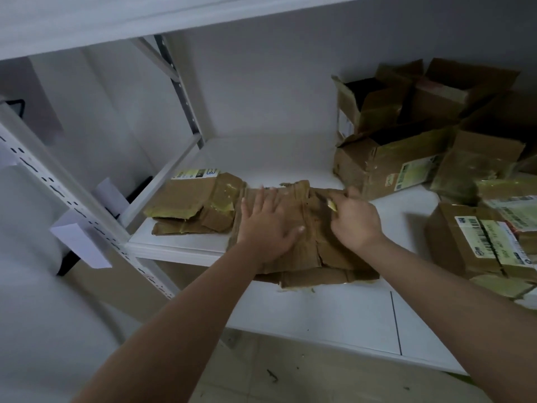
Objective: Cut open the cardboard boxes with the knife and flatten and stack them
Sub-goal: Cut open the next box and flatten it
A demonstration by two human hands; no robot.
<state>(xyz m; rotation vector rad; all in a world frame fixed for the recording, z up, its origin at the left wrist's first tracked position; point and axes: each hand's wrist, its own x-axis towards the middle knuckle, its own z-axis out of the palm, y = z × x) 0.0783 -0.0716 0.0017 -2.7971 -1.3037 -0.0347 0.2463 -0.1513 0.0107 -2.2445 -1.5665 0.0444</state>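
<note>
The right hand (356, 219) curls its grip round a yellow-handled knife (328, 203), blade laid against the flattened cardboard box (305, 242). The left hand (266, 221) presses flat on that cardboard, fingers straight and spread. The box lies on the white shelf (334, 312), beside a stack of flattened boxes (189, 202) at its left. Uncut, taped boxes (406, 135) crowd the shelf's right side.

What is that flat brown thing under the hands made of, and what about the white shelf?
The flattened box looks like brown corrugated cardboard: matte, creased, with torn ragged edges and shiny yellowish tape strips. The shelf looks like a smooth white painted or laminated board, though whether wood or metal is hard to tell. Its upright post looks like painted metal, with punched slots.
</note>
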